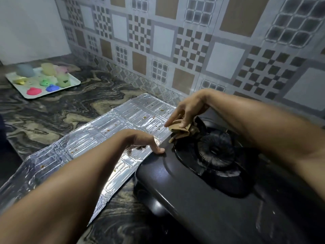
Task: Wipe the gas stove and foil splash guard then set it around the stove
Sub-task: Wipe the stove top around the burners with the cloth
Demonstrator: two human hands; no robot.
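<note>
A black gas stove (193, 187) fills the lower right, its round burner (216, 152) near the middle. The silver foil splash guard (98, 131) lies flat on the counter to the stove's left, dotted with brown stains. My left hand (140, 141) rests fingers-down on the foil's right edge, one fingertip touching the stove's left rim. My right hand (188, 110) holds a crumpled tan cloth (181, 129) above the stove's back left corner, next to the foil's edge.
A dark marbled counter (52, 111) runs along a patterned tiled wall (193, 41). At the far left stands a white tray (73, 83) with several coloured cups and small moulds. The stove's front edge lies close to me.
</note>
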